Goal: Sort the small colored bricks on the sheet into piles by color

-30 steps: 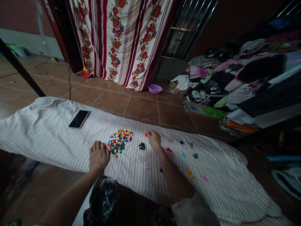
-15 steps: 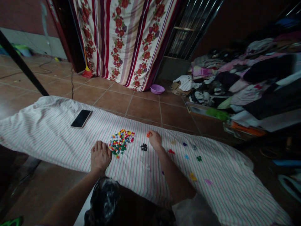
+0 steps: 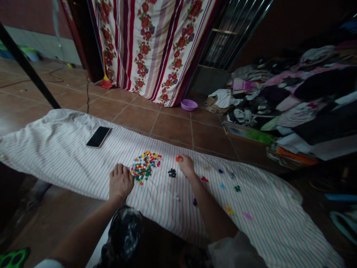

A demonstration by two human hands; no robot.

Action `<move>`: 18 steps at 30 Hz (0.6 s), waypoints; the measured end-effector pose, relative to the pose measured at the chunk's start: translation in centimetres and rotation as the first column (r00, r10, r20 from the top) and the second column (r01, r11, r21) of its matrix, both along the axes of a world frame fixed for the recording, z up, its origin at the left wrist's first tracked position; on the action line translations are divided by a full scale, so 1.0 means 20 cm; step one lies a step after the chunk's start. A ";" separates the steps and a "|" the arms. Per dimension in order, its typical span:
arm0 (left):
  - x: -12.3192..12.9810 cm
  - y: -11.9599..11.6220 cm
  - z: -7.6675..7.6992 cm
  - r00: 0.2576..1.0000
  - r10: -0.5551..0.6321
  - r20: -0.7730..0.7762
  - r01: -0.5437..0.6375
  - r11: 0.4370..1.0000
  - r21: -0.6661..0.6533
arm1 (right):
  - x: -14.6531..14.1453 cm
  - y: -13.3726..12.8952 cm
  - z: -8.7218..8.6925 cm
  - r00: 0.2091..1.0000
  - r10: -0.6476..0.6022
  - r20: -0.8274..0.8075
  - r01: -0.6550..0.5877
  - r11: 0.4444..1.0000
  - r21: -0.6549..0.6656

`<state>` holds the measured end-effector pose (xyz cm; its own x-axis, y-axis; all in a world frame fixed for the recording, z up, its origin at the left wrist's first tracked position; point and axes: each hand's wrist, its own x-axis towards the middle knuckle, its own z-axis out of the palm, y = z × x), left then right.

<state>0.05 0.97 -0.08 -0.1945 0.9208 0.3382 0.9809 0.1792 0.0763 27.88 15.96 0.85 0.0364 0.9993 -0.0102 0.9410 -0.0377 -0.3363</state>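
My left hand (image 3: 121,181) lies palm down on the striped cloth, its fingers stretched out against the left edge of a pile of small multicoloured beads (image 3: 145,165). My right hand (image 3: 186,165) is closed in a pinch, with orange beads (image 3: 177,159) showing at its fingertips; how many it grips is hidden. Just left of the right wrist sits a cluster of black beads (image 3: 172,172). Smaller colour groups lie around the right forearm: red (image 3: 204,179), light blue (image 3: 222,186), green (image 3: 237,188), yellow (image 3: 229,210), pink (image 3: 247,216) and white (image 3: 176,197).
A phone (image 3: 99,137) lies on the striped cloth (image 3: 69,130) at the left. Against the cloth's near edge is a black plastic bag (image 3: 124,230). Beyond, on the tiled floor, are a purple basin (image 3: 189,105) and a heap of clothes (image 3: 279,89) at right.
The whole view has shifted slightly. My right hand stays at the orange beads, and my left hand remains beside the pile, its fingers a little more stretched.
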 end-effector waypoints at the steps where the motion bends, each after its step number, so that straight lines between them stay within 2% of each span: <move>1: 0.00 0.00 0.00 1.000 -0.002 0.008 0.002 1.000 0.002 | 0.00 0.00 0.00 1.000 0.006 0.001 -0.006 1.000 -0.002; 5: 0.00 0.00 0.00 1.000 -0.001 0.030 0.001 1.000 0.005 | 0.01 -0.01 0.02 1.000 0.027 -0.001 -0.027 1.000 -0.004; 9: 0.00 0.00 0.01 0.999 0.001 0.048 -0.001 1.000 0.010 | -0.01 -0.04 0.05 0.999 0.029 -0.018 -0.027 0.995 0.095; 13: 0.00 0.00 0.01 0.999 0.003 0.034 -0.003 1.000 0.004 | -0.09 -0.07 0.08 0.983 0.170 -0.067 -0.153 0.967 0.206; 18: 0.00 0.00 0.01 0.999 -0.005 0.046 0.006 1.000 -0.016 | -0.24 -0.11 0.06 0.932 0.350 -0.095 -0.338 0.933 0.124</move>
